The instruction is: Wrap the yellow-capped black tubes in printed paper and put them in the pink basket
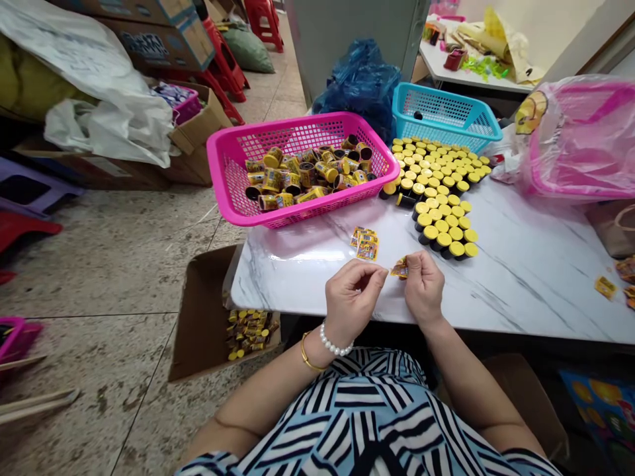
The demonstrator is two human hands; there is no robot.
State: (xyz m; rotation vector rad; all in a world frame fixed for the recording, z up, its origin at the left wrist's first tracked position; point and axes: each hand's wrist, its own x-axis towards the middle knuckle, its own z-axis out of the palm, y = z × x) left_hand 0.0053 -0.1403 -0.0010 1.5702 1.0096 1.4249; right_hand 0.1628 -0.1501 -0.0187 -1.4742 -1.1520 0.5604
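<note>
My right hand (425, 287) pinches a few small yellow printed labels (399, 267) between thumb and fingers, just above the front edge of the table. Close beside them, my left hand (353, 297) is closed in a pinch, its fingertips pointing at the labels. Whatever may be between those fingertips is too small to make out. A small pile of similar labels (367, 246) lies on the white marbled table (302, 264) beyond my left hand. Behind my right hand, many small black tubs with yellow lids (449, 228) stand packed together in rows.
A pink basket (297, 210) of labelled tubs overhangs the table's left edge. Behind are a blue plastic bag (360, 82) and a blue basket (446, 119). A plastic-covered pink basket (585, 145) stands right. A cardboard box (201, 317) holding more tubs sits on the floor at left.
</note>
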